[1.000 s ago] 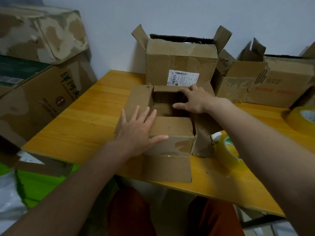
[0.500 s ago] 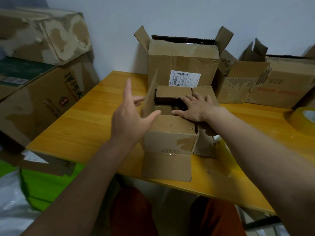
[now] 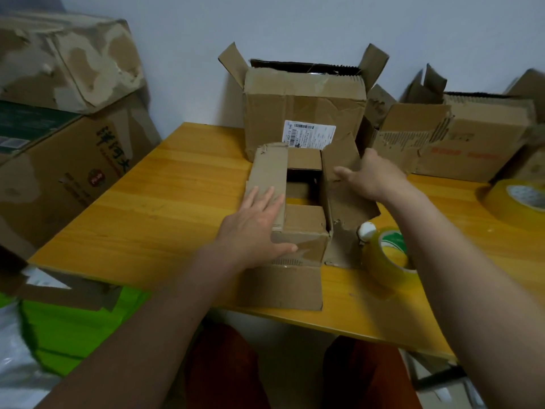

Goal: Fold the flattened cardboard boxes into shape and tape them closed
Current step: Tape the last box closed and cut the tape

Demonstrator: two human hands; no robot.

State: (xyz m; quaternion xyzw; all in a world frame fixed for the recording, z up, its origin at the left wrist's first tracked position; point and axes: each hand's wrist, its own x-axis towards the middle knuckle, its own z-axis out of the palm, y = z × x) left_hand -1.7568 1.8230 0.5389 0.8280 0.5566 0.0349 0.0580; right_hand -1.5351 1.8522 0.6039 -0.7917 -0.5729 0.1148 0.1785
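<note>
Small cardboard box stands at the near edge of the desk, roughly mid-length, top side up and partly open. Its near bottom flap lies flat on the desk and reaches the near edge.

Left hand: palm down, fingers straight and together, pressing the left top flap down over the box opening; thumb lies along the near face of the box. Nothing curled round anything.

Right hand: fingers extended, thumb spread toward the opening, laid against the right top flap, which stands tilted, not yet down. Open-handed contact, no pinch visible.

Far inner flap and near inner flap are folded inward; a dark gap remains between them, with yellow desk surface showing through at the bottom.

Tape roll, yellowish, clear, stands on edge just right of the box, near the desk's near edge, partly behind the right forearm. A small white round item sits touching its upper left; cannot identify it. Second, larger tape roll lies flat at the right edge of the desk.

Along the far edge: a taller open box with a white shipping label, directly behind the small box; another open box to its right, flaps up.

Off the desk, left: stacked large cartons. Green material lies below the near left corner.
</note>
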